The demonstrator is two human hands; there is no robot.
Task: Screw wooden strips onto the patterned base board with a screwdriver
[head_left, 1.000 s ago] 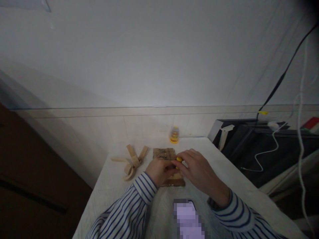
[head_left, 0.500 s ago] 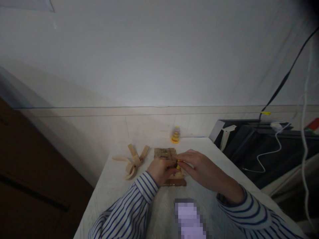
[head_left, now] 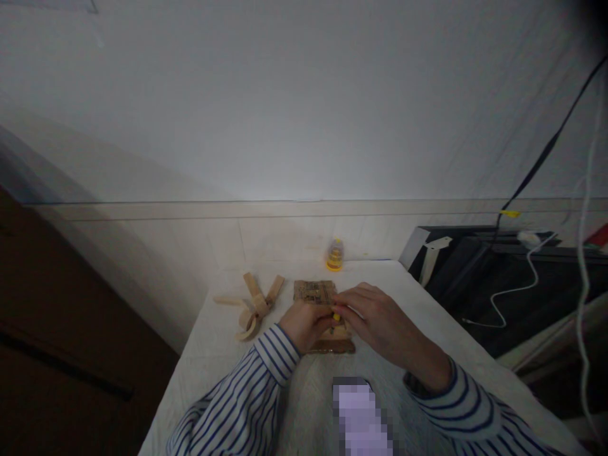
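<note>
My left hand (head_left: 306, 324) and my right hand (head_left: 368, 316) meet above a flat piece of printed brown cardboard (head_left: 313, 290) on the table. Between their fingertips is a small yellow thing (head_left: 336, 316), mostly covered, so its kind does not show. The fingers of both hands are pinched together at it. Brown tape-like material (head_left: 332, 346) shows along the cardboard's near edge. Left of the cardboard lies a tangle of tan strips (head_left: 259, 307), looped and crossing each other.
A small clear bottle with a yellow base and tip (head_left: 335, 256) stands by the wall. Nearest me lies a pixelated phone-like shape (head_left: 361, 418) on the white-covered table (head_left: 213, 380). Black panels (head_left: 465, 285) and a white cable (head_left: 498, 294) are at the right.
My right hand has shifted slightly left, closer to my left hand, and less of the yellow thing shows between the fingers. The strips and bottle stay in place.
</note>
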